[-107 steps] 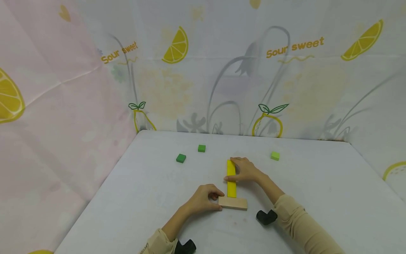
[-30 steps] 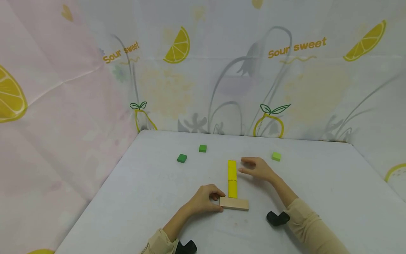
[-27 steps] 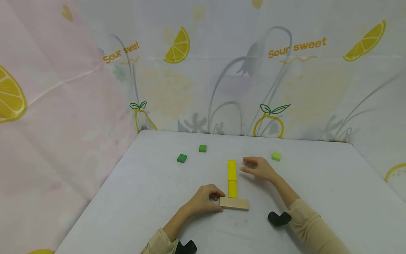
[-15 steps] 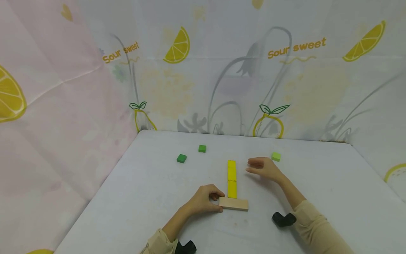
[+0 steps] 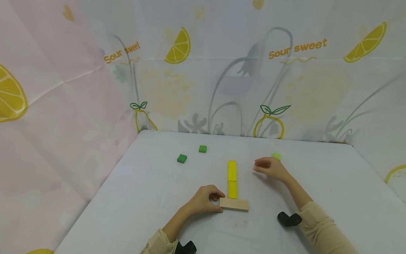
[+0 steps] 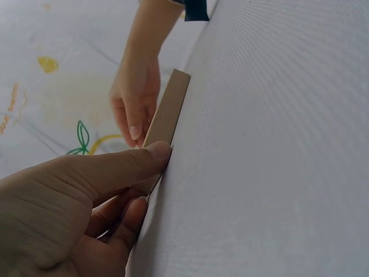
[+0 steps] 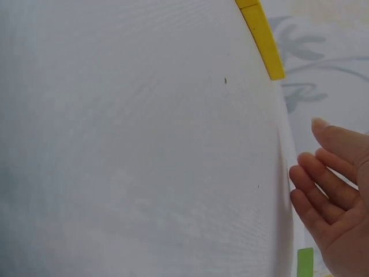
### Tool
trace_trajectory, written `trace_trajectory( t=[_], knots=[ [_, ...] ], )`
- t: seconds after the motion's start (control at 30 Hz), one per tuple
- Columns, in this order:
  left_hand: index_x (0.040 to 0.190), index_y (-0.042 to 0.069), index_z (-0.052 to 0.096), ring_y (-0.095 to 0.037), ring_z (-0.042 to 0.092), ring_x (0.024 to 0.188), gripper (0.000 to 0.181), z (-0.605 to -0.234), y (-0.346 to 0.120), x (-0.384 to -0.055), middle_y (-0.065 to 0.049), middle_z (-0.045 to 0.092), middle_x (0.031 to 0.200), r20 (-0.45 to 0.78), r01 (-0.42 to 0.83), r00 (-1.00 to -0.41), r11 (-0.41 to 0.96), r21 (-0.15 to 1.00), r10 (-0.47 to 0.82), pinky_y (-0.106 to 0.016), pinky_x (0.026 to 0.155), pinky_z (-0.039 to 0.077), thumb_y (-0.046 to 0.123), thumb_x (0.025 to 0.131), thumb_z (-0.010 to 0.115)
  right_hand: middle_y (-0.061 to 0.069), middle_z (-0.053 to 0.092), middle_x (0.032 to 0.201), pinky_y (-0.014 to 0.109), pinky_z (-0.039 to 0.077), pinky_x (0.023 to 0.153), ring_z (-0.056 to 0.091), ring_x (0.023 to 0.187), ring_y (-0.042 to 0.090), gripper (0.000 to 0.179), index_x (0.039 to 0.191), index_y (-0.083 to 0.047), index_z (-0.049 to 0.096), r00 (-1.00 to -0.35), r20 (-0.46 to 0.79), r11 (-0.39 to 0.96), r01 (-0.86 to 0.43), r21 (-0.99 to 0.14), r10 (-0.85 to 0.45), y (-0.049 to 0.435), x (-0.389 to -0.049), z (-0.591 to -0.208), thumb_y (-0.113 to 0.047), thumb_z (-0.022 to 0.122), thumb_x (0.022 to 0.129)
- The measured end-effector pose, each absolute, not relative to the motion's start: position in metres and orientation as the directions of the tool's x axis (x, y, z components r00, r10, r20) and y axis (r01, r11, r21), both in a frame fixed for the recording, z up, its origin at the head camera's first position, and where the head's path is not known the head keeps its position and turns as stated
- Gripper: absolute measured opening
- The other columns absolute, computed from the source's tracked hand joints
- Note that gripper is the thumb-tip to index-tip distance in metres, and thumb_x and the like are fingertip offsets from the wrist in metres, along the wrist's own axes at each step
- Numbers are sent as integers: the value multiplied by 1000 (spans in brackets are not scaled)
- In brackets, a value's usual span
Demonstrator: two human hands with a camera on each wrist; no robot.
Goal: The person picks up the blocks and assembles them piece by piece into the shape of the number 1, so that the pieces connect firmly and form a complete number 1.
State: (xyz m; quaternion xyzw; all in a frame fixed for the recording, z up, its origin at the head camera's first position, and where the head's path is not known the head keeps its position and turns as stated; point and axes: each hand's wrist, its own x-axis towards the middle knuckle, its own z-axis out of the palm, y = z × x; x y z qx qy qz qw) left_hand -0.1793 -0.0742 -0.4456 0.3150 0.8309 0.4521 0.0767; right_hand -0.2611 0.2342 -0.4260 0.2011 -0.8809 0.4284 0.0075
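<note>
One oblong block of pale, smooth-faced wood [image 5: 234, 204], square-cornered, lay crosswise on the matte white surface [image 5: 133, 197]; its left end was pinched between the thumb and curled fingers of the left hand [image 5: 201, 199]. Two bright yellow flat oblong blocks [image 5: 232, 171] lay end to end in a straight row, a thin seam between them, pointing away from the wood's far edge; whether row and wood touched could not be told. One right hand [image 5: 271, 167] was held to the right of the yellow row, clear of it, thumb and fingers apart and gently bent. One light green square block [image 5: 277, 156], partly covered by that hand in the head view. Two darker green square blocks [image 5: 182, 158], plain-faced, sat near each other, back and to the left. Two beige cloth sleeves [image 5: 326, 229], cuffs rolled, each had a black elbow-shaped fitting [image 5: 289, 219] beside it. One pale, creased fabric backdrop [image 5: 206, 88] bore printed lemon slices and orange lettering.
</note>
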Motion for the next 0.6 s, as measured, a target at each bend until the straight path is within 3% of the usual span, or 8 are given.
trace_trajectory(
  t=[0.2, 0.4, 0.6],
  knots=[
    [101, 1, 69, -2, 52, 78, 36, -444, -75, -178, -4, 65, 93, 139, 436, -798, 403, 805, 586, -18, 73, 48, 5, 68, 82, 24, 67, 97, 22, 51, 75, 66, 88, 28, 33, 106, 15, 62, -923, 211, 528, -361, -769, -323, 241, -264, -429, -6, 70, 82],
    [101, 2, 70, -2, 53, 77, 36, -446, -74, -178, -3, 65, 94, 133, 431, -799, 406, 806, 586, -18, 73, 48, 5, 67, 83, 24, 67, 93, 21, 51, 73, 66, 82, 21, 31, 103, 15, 63, -928, 251, 543, -365, -757, -274, 246, -264, -430, -4, 71, 80],
    [101, 2, 69, -2, 53, 78, 36, -447, -74, -180, -4, 65, 93, 140, 437, -795, 397, 807, 590, -18, 74, 48, 5, 68, 83, 25, 67, 91, 20, 50, 71, 65, 80, 25, 30, 102, 16, 63, -930, 275, 559, -367, -744, -244, 249, -261, -423, -2, 72, 79]
  ],
)
